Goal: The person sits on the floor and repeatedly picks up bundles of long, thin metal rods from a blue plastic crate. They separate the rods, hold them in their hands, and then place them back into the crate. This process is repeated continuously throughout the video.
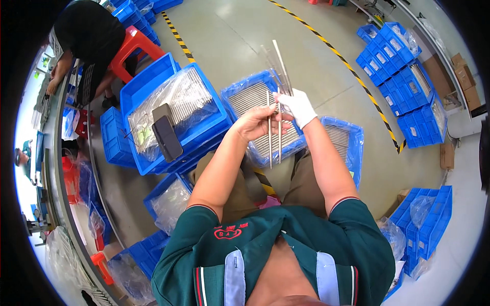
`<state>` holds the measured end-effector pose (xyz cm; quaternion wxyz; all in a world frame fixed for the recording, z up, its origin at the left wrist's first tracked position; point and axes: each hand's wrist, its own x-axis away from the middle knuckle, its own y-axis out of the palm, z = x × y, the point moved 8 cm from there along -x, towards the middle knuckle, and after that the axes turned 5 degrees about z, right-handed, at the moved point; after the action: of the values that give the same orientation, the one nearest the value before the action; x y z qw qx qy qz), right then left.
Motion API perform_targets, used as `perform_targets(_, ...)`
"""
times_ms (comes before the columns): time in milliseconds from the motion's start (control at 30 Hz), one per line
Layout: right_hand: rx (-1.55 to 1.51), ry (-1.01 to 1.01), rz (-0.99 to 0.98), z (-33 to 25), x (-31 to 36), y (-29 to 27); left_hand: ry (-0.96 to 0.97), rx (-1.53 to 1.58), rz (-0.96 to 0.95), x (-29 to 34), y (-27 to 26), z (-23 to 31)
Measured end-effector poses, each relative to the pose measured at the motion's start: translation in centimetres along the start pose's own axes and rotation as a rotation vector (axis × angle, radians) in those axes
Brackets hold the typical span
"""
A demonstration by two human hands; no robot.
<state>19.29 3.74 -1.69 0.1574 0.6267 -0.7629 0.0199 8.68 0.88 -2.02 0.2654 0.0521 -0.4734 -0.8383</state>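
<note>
My left hand (253, 123), bare, is closed with its fingertips around a slim metal rod (270, 145) that stands lengthwise in front of me. A second rod (279, 145) runs beside it, between my two hands; which hand carries it I cannot tell. My right hand (298, 108) wears a white glove and is closed on several metal rods (284, 66), whose upper ends fan out away from me and are partly blurred. Below my hands lies a blue bin (228, 96) lined with clear plastic, filled with rows of similar rods.
At left, a stacked blue bin (133, 94) holds bagged rods, with a dark phone (167, 137) on top. Another rod-filled bin (360, 148) stands at right. Blue bins (408, 97) are stacked along the right wall. A person (92, 41) works at the left bench near a red stool (135, 48).
</note>
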Motion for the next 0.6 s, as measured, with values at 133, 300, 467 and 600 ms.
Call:
perform_targets(133, 0.165, 0.048, -0.122, 0.1, 0.6, 2.1, 0.018, -0.036, -0.05, 0.1, 0.5, -0.6)
perform_targets(300, 0.016, -0.016, -0.104, 0.7, 0.1, 2.8, 0.051, -0.087, -0.099, 0.5, -0.3, -0.3)
perform_targets(467, -0.086, -0.017, 0.033, 1.2, -1.8, 0.9, 0.019, 0.0, -0.069, 0.6, -0.1, -0.8)
perform_targets(600, -0.091, -0.063, 0.038, 2.4, -2.4, 0.3, 0.045, -0.066, 0.026, 0.8, 0.1, -1.4)
